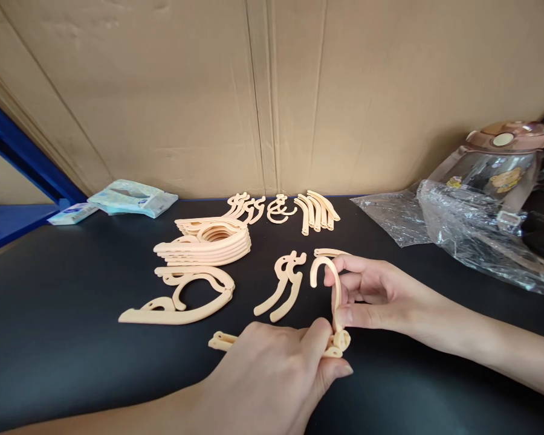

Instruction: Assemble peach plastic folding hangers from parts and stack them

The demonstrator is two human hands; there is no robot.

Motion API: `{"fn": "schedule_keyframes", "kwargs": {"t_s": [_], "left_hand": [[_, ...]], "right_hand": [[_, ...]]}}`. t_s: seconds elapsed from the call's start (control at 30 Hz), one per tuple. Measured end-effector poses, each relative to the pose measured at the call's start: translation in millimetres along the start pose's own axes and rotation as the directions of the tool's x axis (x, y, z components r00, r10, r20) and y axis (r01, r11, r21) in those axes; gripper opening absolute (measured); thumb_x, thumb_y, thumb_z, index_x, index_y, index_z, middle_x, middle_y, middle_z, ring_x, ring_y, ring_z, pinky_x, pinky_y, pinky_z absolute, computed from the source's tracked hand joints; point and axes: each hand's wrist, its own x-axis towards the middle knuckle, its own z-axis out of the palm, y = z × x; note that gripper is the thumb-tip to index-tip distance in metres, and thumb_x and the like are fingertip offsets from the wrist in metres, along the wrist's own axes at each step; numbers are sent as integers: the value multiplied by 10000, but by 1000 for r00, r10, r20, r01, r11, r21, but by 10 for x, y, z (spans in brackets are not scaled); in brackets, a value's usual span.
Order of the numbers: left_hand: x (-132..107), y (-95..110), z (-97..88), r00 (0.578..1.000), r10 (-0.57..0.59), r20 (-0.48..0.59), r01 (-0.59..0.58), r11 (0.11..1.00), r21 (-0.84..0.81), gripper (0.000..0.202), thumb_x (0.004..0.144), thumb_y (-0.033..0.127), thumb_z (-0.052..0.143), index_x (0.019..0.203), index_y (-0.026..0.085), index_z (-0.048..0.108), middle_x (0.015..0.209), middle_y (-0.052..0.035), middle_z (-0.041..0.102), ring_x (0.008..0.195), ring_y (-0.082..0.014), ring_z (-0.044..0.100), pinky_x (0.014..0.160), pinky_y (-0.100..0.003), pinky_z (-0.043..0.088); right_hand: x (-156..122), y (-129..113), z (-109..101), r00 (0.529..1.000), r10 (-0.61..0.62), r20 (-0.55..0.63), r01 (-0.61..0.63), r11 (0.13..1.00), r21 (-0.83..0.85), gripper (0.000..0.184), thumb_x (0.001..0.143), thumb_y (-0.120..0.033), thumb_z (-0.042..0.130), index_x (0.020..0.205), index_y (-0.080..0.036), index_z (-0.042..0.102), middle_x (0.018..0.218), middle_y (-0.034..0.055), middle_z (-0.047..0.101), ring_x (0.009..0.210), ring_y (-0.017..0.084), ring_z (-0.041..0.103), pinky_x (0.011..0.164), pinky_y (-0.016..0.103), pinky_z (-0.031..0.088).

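Observation:
My left hand [276, 362] is closed around a cream plastic hanger arm [222, 341], whose slotted end sticks out to the left. Between the fingers and thumb of my right hand [372, 290] is a curved hanger hook [336, 284], its bend uppermost. The hook's round lower end meets the arm at my left thumb; whether they are joined I cannot tell. Just beyond my hands lie two loose curved hanger arms [283, 290], and another hanger arm [330, 252] is partly behind my right hand. A folded hanger [185, 314] lies to the left.
Behind the folded hanger is a stack of folded hangers [204, 248]. Farther back sit small curved parts [245, 206], loose hooks [281, 209] and several hanger arms [317, 211]. A tissue pack [133, 198], clear plastic bag [462, 223] and water bottle [503, 163] edge the black table [63, 314].

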Motion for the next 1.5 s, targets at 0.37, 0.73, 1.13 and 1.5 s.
{"fn": "schedule_keyframes", "kwargs": {"t_s": [0.37, 0.73, 1.13, 1.5], "left_hand": [[50, -27, -17, 977, -190, 103, 205, 965, -166, 336, 1031, 403, 303, 780, 217, 426, 593, 31, 541, 464, -145, 475, 458, -287, 158], [64, -21, -134, 912, -331, 243, 410, 765, -497, 266, 992, 415, 379, 821, 221, 438, 678, 36, 497, 609, -139, 459, 541, -253, 266], [139, -147, -137, 874, -312, 371, 351, -119, -929, 228, 992, 371, 496, 1088, 174, 556, 1004, -27, 558, 683, -96, 621, 544, -223, 578], [159, -164, -187, 836, -385, 390, 377, -113, -919, 357, 993, 398, 513, 1226, 139, 593, 678, -17, 676, 637, -133, 690, 665, -227, 567]], "right_hand": [[-11, -25, 81, 983, -143, -118, 117, 972, -205, 240, 854, -336, 688, 933, -221, 493, 732, -45, 602, 708, 120, 533, 714, 262, 447], [-15, -43, 63, 981, -161, -108, 129, 958, -256, 249, 888, -410, 648, 958, -217, 506, 731, -33, 640, 700, 130, 579, 706, 277, 461], [93, 120, -533, 860, -497, -117, -91, 77, -993, 325, 974, -410, 472, 986, -183, 704, 1113, 116, 633, 1001, 280, 596, 850, 430, 465], [16, -45, -297, 932, -339, -125, 33, 425, -905, 313, 1025, -354, 261, 783, -230, 416, 625, -20, 468, 534, 138, 426, 542, 291, 320]]}}
